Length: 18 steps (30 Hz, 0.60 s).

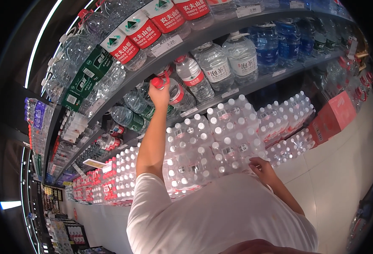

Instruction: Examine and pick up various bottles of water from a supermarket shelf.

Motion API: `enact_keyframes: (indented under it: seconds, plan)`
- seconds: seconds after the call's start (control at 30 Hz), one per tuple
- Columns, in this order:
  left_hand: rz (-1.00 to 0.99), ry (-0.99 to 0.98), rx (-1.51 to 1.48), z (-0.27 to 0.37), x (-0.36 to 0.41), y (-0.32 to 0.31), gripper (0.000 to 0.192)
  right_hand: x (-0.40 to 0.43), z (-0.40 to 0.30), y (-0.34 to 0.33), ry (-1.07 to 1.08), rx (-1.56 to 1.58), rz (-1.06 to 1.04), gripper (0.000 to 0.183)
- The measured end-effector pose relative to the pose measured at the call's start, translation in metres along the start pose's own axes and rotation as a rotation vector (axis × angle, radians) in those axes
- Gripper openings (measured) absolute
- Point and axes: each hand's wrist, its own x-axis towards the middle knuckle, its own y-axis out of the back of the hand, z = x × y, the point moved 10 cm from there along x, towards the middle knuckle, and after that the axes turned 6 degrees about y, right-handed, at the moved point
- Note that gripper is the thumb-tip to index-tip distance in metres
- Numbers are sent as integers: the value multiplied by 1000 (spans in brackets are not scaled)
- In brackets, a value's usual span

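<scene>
My left hand is raised to the middle shelf and grips the red cap and handle of a large clear plastic water bottle with a red and white label. To its right stands a similar red-capped bottle, upright on the shelf. Green-labelled water bottles are on the left of my left hand. My right hand hangs low near my body, its fingers loosely bent with nothing seen in them, beside shrink-wrapped packs of white-capped bottles.
Above runs a shelf edge with price tags, bearing more Nongfu Spring bottles. Large clear jugs and blue-tinted jugs line the middle shelf on the right. A pink-red box stands near the tiled floor.
</scene>
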Motion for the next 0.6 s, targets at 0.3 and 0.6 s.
enact_keyframes:
  seconds: [0.3,0.6]
  plan:
    - [-34,-317,389,144,-36,30,38,35,-37,14,124,-29,-48,33]
    - [-447,-27,-131,238,-62,51,21,70,-53,-95,-502,1464,-178,55]
